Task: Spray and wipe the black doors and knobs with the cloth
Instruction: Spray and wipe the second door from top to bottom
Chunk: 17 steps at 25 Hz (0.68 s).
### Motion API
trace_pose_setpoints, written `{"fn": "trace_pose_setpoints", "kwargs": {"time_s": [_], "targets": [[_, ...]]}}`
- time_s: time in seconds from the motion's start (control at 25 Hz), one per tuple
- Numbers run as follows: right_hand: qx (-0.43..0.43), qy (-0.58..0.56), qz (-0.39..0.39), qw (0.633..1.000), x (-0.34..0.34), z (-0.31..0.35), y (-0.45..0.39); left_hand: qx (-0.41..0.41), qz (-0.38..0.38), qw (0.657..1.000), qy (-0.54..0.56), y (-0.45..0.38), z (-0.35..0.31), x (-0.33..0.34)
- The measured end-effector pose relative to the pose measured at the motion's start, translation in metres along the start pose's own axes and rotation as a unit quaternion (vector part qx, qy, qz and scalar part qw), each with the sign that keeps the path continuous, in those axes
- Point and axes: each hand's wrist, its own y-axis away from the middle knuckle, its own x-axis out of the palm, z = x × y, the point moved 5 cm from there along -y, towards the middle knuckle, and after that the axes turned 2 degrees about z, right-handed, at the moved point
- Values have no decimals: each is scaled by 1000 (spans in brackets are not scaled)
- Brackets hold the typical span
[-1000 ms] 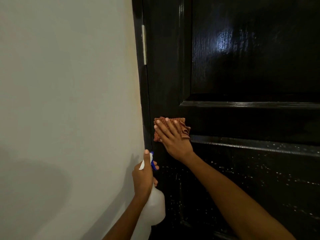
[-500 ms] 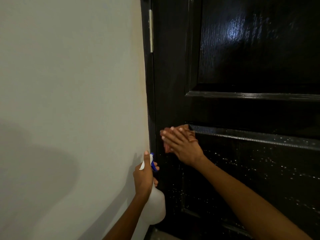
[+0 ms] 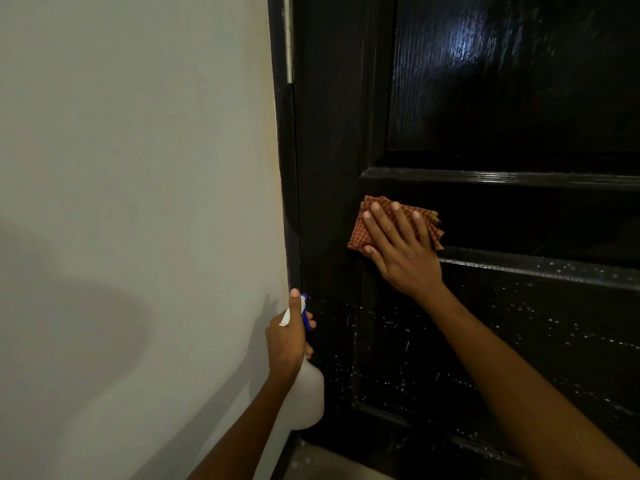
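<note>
- Black door [image 3: 502,98]: panelled, glossy; takes up the right of the view; hinge side at left, with a metal hinge [image 3: 288,39] in the jamb beside a pale wall [image 3: 131,168]; no knob in view.
- Cloth [image 3: 375,216]: folded, orange-brown check; pressed flat on the door's middle rail, near its left stile, between the upper panel's moulding and the lower one's.
- Right hand [image 3: 403,251]: laid over the cloth, fingers straight and spread, thumb along the cloth's lower left corner; presses rather than grips.
- Spray bottle [image 3: 310,396]: white body, blue trigger; held upright low down beside the door's hinge edge, nozzle towards the door.
- Left hand [image 3: 289,337]: fingers curled round the bottle's neck, thumb lying up along the spray head; whether a finger is squeezing the trigger cannot be told.
- Lower panel [image 3: 485,341]: dotted all over with pale droplets; judged sprayed but not yet wiped.
- Upper panel: smooth sheen, no droplets seen; judged probably wiped, though not certain.
- Progress, as a judgement: wiping is at the middle rail on this door; left to do are the lower panel, the bottom mouldings, the knobs and any other door, none of which can be checked here.
</note>
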Motion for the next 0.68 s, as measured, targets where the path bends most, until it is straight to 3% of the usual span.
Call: {"fn": "trace_pose_setpoints", "kwargs": {"time_s": [0.2, 0.44, 0.6, 0.68], "targets": [[-15, -2, 5, 1000, 0, 2, 1, -4, -30, 999, -45, 7, 7, -14], [-28, -19, 18, 999, 8, 17, 15, 11, -18, 1000, -6, 12, 19, -27], [-73, -60, 78, 992, 32, 64, 39, 23, -47, 999, -16, 14, 21, -36], [-49, -87, 96, 990, 48, 97, 41, 6, -55, 998, -8, 12, 22, -39]]}}
